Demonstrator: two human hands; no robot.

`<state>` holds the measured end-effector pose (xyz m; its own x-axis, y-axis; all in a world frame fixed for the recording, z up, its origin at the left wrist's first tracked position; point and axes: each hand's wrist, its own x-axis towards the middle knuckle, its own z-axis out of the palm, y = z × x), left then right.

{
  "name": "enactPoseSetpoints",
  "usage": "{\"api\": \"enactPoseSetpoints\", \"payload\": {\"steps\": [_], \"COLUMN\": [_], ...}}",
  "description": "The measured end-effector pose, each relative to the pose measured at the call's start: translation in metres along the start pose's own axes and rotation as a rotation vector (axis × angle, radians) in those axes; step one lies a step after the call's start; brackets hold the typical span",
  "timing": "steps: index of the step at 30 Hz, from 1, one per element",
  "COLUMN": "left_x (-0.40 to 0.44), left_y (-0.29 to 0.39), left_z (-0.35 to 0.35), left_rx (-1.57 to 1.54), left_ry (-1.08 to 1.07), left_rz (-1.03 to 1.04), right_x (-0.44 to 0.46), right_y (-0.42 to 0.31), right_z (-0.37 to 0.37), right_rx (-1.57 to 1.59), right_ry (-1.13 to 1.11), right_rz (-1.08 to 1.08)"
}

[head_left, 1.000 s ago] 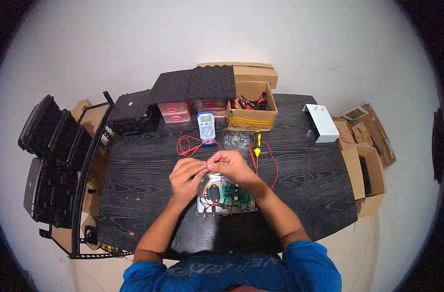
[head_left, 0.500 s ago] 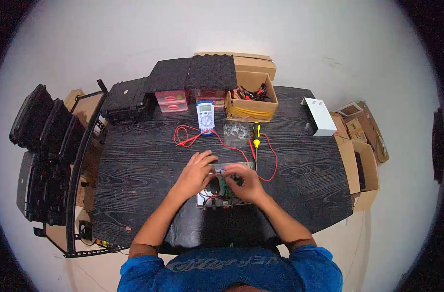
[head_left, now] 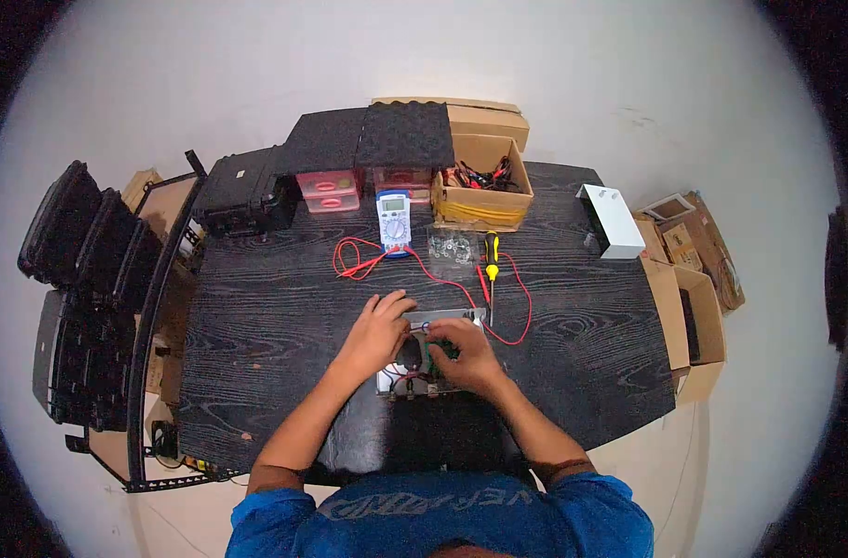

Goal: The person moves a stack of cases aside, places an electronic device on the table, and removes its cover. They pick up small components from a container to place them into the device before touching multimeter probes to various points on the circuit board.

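An opened metal chassis [head_left: 392,383] lies near the table's front edge, with a green circuit board [head_left: 433,361], a black rounded part [head_left: 409,355] and thin dark and red wires [head_left: 407,376] inside. My left hand [head_left: 377,333] is over its left side, thumb and forefinger drawn together beside the black part, the other fingers spread. My right hand [head_left: 465,353] curls over the right side, fingertips bent down at the board and covering much of it. A bluish wire [head_left: 426,326] shows between the hands. What either set of fingertips pinches is hidden.
Beyond the chassis lie a multimeter [head_left: 394,223] with red leads [head_left: 435,277], a clear bag of small hardware [head_left: 453,249] and a yellow-black screwdriver [head_left: 492,260]. A cardboard box of cables [head_left: 481,206], red-fronted drawers [head_left: 333,201], a black case [head_left: 241,193] and a white metal cover [head_left: 612,221] stand farther back.
My right hand has turned and shifted slightly down over the board, its fingers more curled. My left hand stays almost in place.
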<state>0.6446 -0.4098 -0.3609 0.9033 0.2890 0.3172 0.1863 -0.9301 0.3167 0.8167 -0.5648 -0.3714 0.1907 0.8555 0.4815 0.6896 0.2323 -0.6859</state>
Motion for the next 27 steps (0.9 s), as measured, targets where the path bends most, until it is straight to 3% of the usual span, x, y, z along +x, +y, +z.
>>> {"api": "enactPoseSetpoints", "payload": {"steps": [6, 10, 13, 27], "left_x": [0.0, -0.003, -0.009, -0.038], "left_y": [0.002, 0.006, 0.01, -0.003], "left_z": [0.001, -0.012, -0.029, -0.006], "left_rx": [0.001, -0.021, -0.035, -0.232], "left_ry": [-0.038, -0.043, -0.079, 0.052], "left_rz": [0.008, 0.028, -0.068, 0.008], "right_x": [-0.004, -0.003, 0.001, -0.003], "right_y": [0.007, -0.002, -0.01, -0.01], "right_z": [0.002, 0.002, 0.002, 0.002], "right_rx": [-0.16, -0.388, -0.501, -0.533], "right_ry": [0.014, -0.156, -0.302, -0.339], "right_rz": [-0.11, -0.073, -0.021, 0.002]}}
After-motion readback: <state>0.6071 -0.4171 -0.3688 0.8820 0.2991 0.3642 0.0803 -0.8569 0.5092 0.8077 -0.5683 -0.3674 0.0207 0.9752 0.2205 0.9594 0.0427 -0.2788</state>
